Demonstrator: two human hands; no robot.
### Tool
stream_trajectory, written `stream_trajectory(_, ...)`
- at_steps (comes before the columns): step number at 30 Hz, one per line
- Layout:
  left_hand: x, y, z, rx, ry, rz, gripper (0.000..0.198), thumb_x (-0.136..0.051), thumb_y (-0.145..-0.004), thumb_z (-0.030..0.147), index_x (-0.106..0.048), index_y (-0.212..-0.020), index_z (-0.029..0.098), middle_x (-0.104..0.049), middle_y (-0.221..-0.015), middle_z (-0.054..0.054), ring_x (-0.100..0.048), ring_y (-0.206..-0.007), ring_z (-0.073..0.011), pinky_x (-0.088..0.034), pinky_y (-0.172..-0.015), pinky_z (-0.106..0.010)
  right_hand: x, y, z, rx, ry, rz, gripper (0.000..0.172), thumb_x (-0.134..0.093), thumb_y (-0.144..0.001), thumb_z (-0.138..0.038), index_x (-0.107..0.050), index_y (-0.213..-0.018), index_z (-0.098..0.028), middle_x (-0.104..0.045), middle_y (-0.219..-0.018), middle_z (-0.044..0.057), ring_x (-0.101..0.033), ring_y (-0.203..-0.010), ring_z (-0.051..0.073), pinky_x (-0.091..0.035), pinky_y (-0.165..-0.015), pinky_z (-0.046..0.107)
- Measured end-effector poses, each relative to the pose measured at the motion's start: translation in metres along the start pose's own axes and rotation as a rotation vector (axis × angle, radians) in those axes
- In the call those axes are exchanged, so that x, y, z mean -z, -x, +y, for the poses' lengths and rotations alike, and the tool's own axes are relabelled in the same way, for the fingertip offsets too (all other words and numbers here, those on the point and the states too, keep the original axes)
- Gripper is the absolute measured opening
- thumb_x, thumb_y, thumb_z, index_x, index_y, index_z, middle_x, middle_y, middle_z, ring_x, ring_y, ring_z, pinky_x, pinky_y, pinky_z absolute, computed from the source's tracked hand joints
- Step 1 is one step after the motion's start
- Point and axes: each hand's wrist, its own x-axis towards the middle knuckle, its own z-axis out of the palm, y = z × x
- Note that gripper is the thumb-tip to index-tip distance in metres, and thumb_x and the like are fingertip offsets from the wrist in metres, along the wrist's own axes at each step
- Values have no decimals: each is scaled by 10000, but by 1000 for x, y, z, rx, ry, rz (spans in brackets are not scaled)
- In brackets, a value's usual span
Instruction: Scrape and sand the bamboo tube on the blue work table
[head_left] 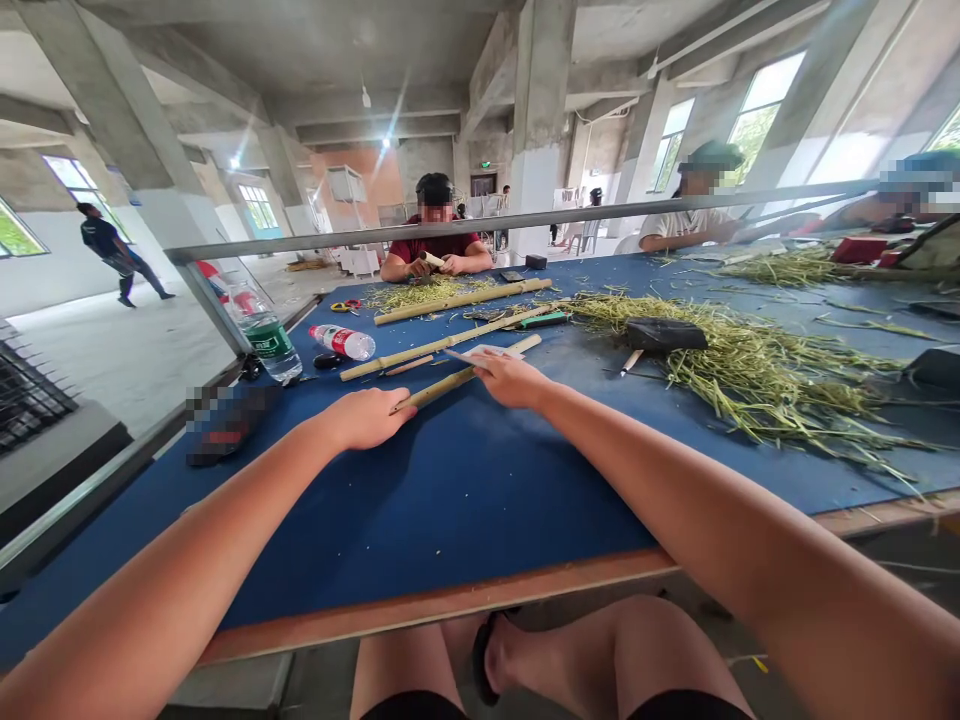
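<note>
Forearms (225, 535) up front, gripped stick (442, 388) over table (390, 530) with left fingers (387, 424), likely knife (462, 358) with right fingers (491, 368). Kinda risked nicking those left fingers through one careless backward slip.

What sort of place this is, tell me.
Probably a shared workshop in an unfinished or plain building: bare concrete column, blue table strewn with greenish strips, and a co-worker with something in hand across it.

On tbl (360, 530), bottles (343, 341) L of stick (442, 386), strips pile (750, 365) R, 2 poles (465, 301) behind.
</note>
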Motion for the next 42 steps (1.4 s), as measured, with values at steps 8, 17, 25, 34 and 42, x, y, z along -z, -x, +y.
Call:
stream_trajectory(8,2,2,1,5,28,-4,529,-251,-986,628,-623,-1069,262,-752,-990,-120,-691,-868,-312,-441,-670,-364,6,-2,45,-210,77,62,513,-343,-1049,-290,-489,-1533,-204,-480,-1579,98,-357,-1499,270,-257,-1237,450)
stream_trajectory(17,-4,-3,-3,14,7,18,545,-271,-975,638,-634,-1121,259,-755,-998,-139,-698,-857,-317,-452,-697,-382,-8,3,-25,148,-52,-37,511,-341,-1061,-342,-481,-1544,-252,-493,-1572,53,-337,-1513,236,-236,-1249,408)
stream_trajectory(25,2,3,1,17,30,-11,544,-255,-979,647,-627,-1073,262,-751,-957,-121,-691,-834,-310,-432,-654,-364,11,-2,53,-249,49,106,488,-355,-1050,-301,-541,-1497,-243,-582,-1474,93,-475,-1397,287,-328,-1196,435)
stream_trajectory(34,0,0,1,13,-9,4,562,-244,-981,624,-635,-1129,249,-756,-1044,-155,-702,-904,-349,-457,-700,-399,-12,0,-21,144,-33,-28,518,-341,-1063,-321,-447,-1567,-269,-487,-1580,36,-316,-1526,228,-223,-1256,413)
stream_trajectory(42,1,1,0,2,13,-20,587,-193,-973,651,-613,-1106,262,-750,-1056,-127,-689,-921,-325,-443,-702,-369,11,0,48,-257,18,98,484,-354,-1053,-305,-545,-1491,-226,-566,-1497,96,-475,-1410,276,-340,-1192,433)
